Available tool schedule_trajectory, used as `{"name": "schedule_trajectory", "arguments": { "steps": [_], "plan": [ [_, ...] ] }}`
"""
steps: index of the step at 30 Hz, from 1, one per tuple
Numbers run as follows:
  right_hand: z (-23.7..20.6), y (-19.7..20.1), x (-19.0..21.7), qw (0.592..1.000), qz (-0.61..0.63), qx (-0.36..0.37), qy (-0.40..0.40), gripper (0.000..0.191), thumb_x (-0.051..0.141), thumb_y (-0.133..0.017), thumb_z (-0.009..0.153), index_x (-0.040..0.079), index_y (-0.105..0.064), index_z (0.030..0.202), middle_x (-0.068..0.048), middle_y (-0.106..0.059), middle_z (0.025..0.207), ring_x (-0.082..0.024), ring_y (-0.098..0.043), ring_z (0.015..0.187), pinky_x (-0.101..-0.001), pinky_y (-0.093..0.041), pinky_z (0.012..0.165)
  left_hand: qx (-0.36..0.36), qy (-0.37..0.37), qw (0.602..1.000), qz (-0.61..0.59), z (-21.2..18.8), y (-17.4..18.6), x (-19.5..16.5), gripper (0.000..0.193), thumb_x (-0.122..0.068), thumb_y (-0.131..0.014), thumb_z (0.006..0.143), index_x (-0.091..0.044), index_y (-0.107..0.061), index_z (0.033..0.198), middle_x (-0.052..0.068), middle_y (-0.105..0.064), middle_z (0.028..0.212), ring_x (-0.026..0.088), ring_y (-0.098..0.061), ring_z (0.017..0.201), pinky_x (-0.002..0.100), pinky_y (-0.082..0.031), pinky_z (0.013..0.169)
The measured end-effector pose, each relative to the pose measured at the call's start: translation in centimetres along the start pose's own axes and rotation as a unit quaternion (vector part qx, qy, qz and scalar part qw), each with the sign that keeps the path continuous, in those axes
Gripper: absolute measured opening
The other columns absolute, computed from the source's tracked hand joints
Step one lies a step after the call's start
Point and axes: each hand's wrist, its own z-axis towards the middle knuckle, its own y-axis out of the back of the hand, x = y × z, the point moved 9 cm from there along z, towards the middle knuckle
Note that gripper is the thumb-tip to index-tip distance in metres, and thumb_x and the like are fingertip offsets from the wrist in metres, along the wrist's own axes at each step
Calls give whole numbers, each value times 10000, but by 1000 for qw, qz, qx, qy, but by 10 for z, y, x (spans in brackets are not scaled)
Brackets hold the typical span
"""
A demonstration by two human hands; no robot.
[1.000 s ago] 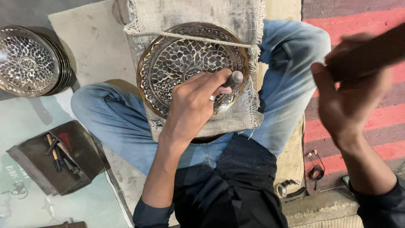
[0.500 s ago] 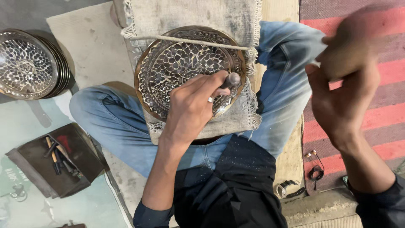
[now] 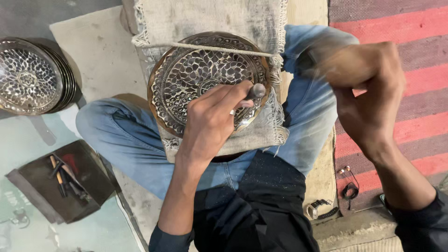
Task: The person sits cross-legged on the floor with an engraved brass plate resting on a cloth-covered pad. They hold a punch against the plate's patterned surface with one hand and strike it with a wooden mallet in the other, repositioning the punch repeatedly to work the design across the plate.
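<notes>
Left hand (image 3: 212, 122) pinching metal punch (image 3: 255, 91) upright against engraved round plate (image 3: 196, 74), resting on burlap cloth (image 3: 210, 18) across lap. Right hand (image 3: 368, 93) clenched around blurred mallet (image 3: 336, 63), raised beside plate.

1. A grey concrete floor (image 3: 100, 56) is seen under everything; a raised pale slab of it lies to the left of the left hand (image 3: 210, 123).
2. A stack of embossed metal plates (image 3: 32, 77) is set on the floor, well to the left of that hand.
3. A dark tray of small tools (image 3: 60, 179) is placed below and left of it.
4. A red-striped mat (image 3: 410, 32) is spread beneath the right hand (image 3: 368, 93).
5. A wristwatch (image 3: 319, 208) and earphones (image 3: 347, 186) lie below that hand.
</notes>
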Motion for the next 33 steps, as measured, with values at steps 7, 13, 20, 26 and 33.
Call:
{"name": "schedule_trajectory", "arguments": {
  "steps": [7,13,20,26,33],
  "plan": [
    [-9,-5,-7,998,7,14,64,248,-131,-737,1002,41,-646,1155,-82,-613,1148,-260,-635,993,-349,-521,805,-1,-5,1000,5,-1,0,0,464,180,-603,843,-32,-659,1252,100,-770,1050,243,-774,982,357,-647,812],
    [-11,-7,23,957,-210,-35,199,370,-152,-785,730,33,-706,1041,-102,-606,988,-296,-627,874,-448,-500,732,-7,-19,1000,-1,-1,1,-1,427,158,-620,876,-59,-662,1242,82,-771,1083,238,-768,1023,347,-648,861],
    [-4,1,12,995,-66,-33,64,338,-92,-789,823,78,-665,1088,-45,-609,1068,-210,-595,934,-371,-455,818,4,-15,1000,-3,-1,-2,-1,469,186,-597,864,-44,-670,1266,70,-773,1024,226,-773,981,353,-640,821],
    [-15,-2,8,986,-89,-36,138,363,-166,-789,847,63,-683,1108,-98,-609,1071,-252,-592,950,-399,-475,773,-1,-33,999,-7,-1,1,-2,502,187,-602,837,-33,-655,1285,99,-764,1076,239,-765,1012,365,-644,867],
    [-25,-9,-4,988,-79,-31,129,393,-182,-728,884,48,-652,1193,-121,-578,1175,-280,-584,1076,-378,-498,851,9,-21,1000,-3,2,1,-2,459,181,-628,832,-9,-675,1247,127,-764,1073,250,-760,967,361,-633,815]
  ]
}}
